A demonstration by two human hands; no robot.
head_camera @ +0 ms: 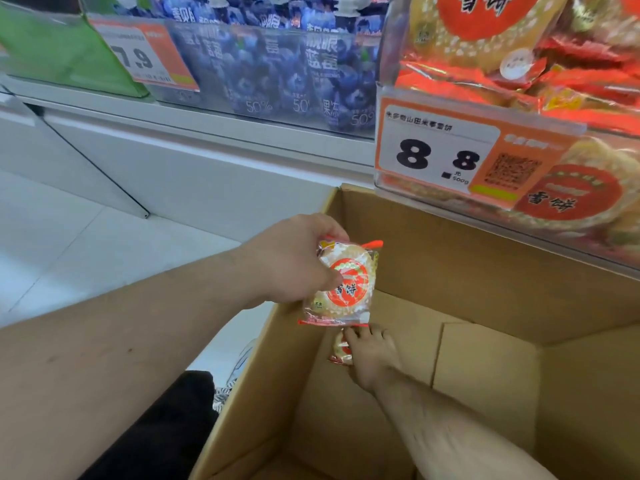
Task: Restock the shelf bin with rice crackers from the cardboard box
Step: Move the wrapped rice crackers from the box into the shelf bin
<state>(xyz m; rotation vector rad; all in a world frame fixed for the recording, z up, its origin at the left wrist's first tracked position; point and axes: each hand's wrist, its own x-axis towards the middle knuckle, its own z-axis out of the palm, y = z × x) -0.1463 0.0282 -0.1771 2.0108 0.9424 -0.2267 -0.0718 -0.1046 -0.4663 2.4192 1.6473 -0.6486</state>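
Step in hand: clearing the last packs out of the cardboard box [485, 271] for the shelf bin [391, 64]. Left hand [291, 261] holds one rice cracker pack [341, 284] above the box's left wall, near the far-left corner; thumb is pressed on the front of the wrapper, the other fingers curl behind it, so a pinch across the pack w/ the pack roughly upright, label facing the camera. Right hand [372, 355] is deep in the box, on the floor by the left wall, reaching a second pack [341, 351] that lies right against that wall; fingertips touch it and look extended over its edge, but can't tell whether they've closed on it yet, as the hand covers most of it. Rest of the box floor in view looks bare, just the bottom flaps, so prob. these are the final two packs & the task is close to done. Bin sits up at the shelf's front edge, upper right, clear-fronted, already well filled w/ same red-orange packs, price tag [436, 157] on its front. Next move calls for: right fingers curling under the low pack's edge to peel it off the wall, lifting it clear of the box rim, then both hands going up & right over the bin's front lip and dropping the packs on top of the pile. Watch the slippery wrapper.
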